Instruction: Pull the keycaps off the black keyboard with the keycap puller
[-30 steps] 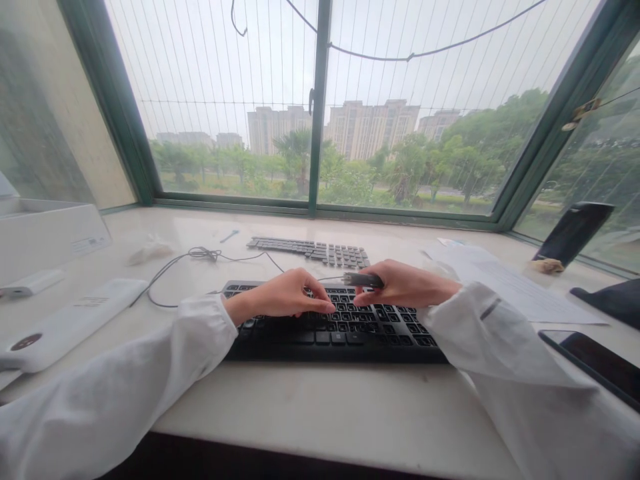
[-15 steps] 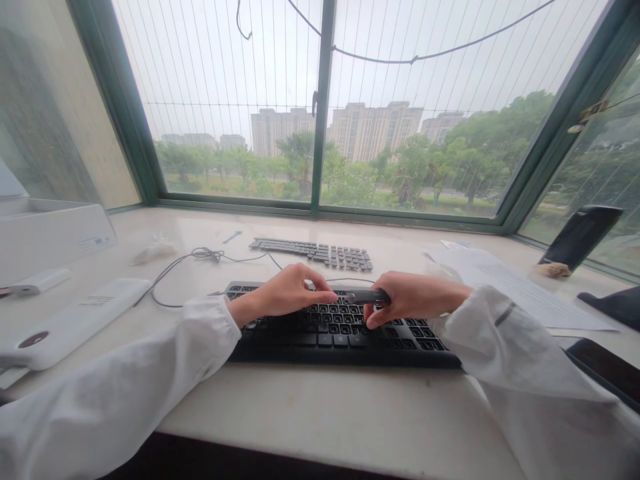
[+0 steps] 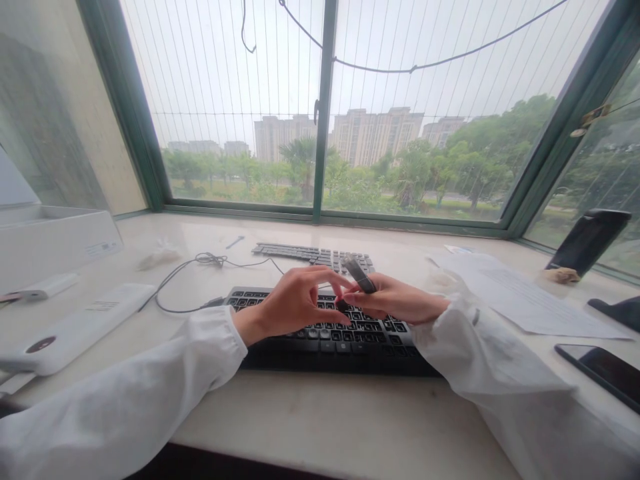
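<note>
White box: standing far left, running out of frame.
White slab: lying in front of the box.
Cable: looping between slab and keyboard.
Left hand: hovering over keyboard, thumb and index arching apart, unclenched; they were nearly pinching 0.5 s ago. Other fingers mostly hiding.
Keyboard: lying on surface; hands and right sleeve covering much of it.
Keycap rows: lying behind keyboard.
Dark piece: sitting at the right fingertips, too small to identify.
Right hand: fingers gripping brush, bristles now tilting up; brush was lying near level.
Papers: spreading right of the hands.
Phone: lying far right, frame edge cutting it off.
</note>
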Demonstrator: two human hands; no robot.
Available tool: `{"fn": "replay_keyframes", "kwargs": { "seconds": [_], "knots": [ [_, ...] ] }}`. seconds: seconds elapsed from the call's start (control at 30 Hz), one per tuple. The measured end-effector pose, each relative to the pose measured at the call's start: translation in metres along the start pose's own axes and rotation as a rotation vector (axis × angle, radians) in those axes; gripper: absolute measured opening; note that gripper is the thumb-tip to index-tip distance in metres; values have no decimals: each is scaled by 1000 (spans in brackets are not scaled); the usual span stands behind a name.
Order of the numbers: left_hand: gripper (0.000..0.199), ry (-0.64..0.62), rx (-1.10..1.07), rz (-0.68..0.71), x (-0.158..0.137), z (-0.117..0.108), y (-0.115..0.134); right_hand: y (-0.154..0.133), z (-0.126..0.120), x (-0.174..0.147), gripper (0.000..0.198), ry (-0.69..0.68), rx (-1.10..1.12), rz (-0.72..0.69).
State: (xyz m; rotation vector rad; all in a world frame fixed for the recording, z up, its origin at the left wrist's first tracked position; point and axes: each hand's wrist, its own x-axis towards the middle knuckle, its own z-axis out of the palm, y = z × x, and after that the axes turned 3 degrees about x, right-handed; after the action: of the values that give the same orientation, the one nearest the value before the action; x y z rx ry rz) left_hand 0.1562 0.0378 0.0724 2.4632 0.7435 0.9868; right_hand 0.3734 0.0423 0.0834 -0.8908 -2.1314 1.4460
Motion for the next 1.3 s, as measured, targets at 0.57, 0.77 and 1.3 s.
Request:
{"fn": "replay_keyframes", "kwargs": {
  "seconds": [0.57,0.77,1.3],
  "knots": [
    [34,111,107,28,-1,3,-2,4,0,5,45,61,11,41],
    [34,120,105,-6,-2,5,-4,5,3,6,45,69,-7,71],
    [33,224,299,-35,-2,5,-10,3,6,7,44,83,-41,33]
  ]
}}
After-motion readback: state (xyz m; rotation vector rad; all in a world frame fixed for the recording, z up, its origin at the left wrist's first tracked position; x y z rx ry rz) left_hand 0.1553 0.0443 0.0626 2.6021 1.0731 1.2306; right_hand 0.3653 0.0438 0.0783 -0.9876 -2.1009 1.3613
